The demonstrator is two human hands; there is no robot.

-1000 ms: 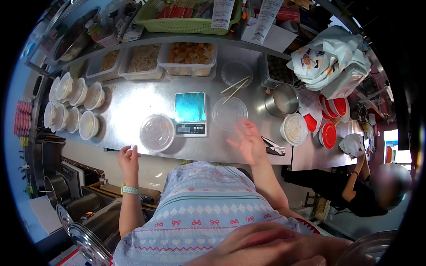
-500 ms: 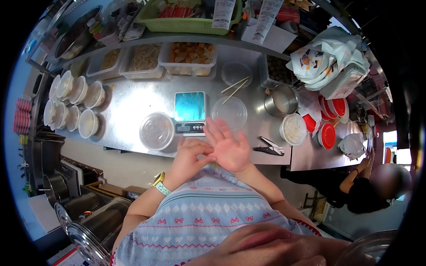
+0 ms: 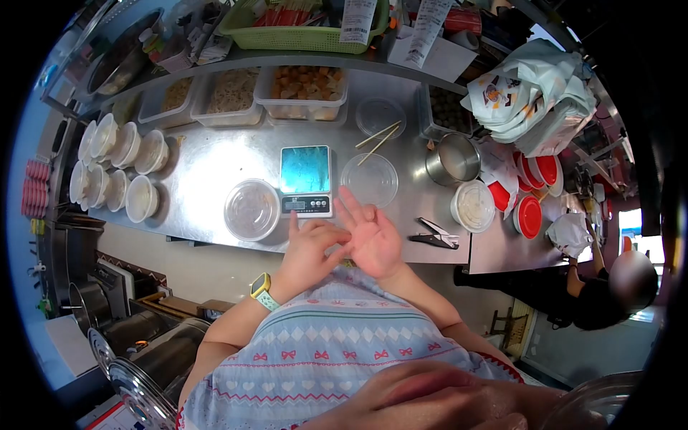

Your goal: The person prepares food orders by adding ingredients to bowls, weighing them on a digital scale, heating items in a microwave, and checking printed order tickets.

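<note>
My left hand [image 3: 309, 249], with a watch [image 3: 262, 288] on its wrist, is bent in a pinch against the outer edge of my right palm. Whatever lies between its fingertips, if anything, is hidden. Palm up, my right hand [image 3: 375, 244] is open and holds nothing. Both hands hover at the bench's front edge, just below a digital scale [image 3: 306, 174] with a shiny blue plate. Left of the scale stands a clear round container [image 3: 251, 210]. A clear round lid [image 3: 369, 180] lies to the right, with wooden chopsticks [image 3: 378, 143] across its upper edge.
Scissors [image 3: 434, 236] lie right of my hands, near a lidded tub [image 3: 473, 208] and a metal pot [image 3: 453, 159]. Stacked filled bowls [image 3: 142, 198] stand at left. Food bins [image 3: 301, 93] line the back under a shelf. At right, another person [image 3: 588, 290] handles a white bag [image 3: 569, 235].
My left fingers have shifted slightly higher along my right hand's edge, and one finger of my right hand has bent. The other person's arms and head have moved slightly.
</note>
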